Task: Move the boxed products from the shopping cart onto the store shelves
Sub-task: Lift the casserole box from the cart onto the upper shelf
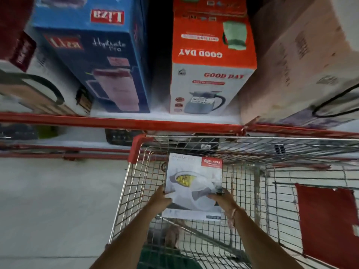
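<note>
White cardboard, printed with a serving dish, fills the lower centre of the frame: the boxed product (pixel 193 186) sits between my two hands over the wire shopping cart (pixel 242 152). My left hand (pixel 162 199) clasps its left edge and my right hand (pixel 223 197) its right edge, fingers curled onto the printed face, one hand to each side so the flat, broad box stays level and does not twist as it comes out of the basket. The cart is nosed up against the red-edged store shelf (pixel 120 121), which keeps the carry short. On that shelf, in the upper half of the frame, a blue box (pixel 108 61) and an orange-and-white kettle box (pixel 211 74) stand apart, and the dark gap between them looks, to my eye, the likeliest slot. A plain brown carton (pixel 295 61) crowds the upper right.
</note>
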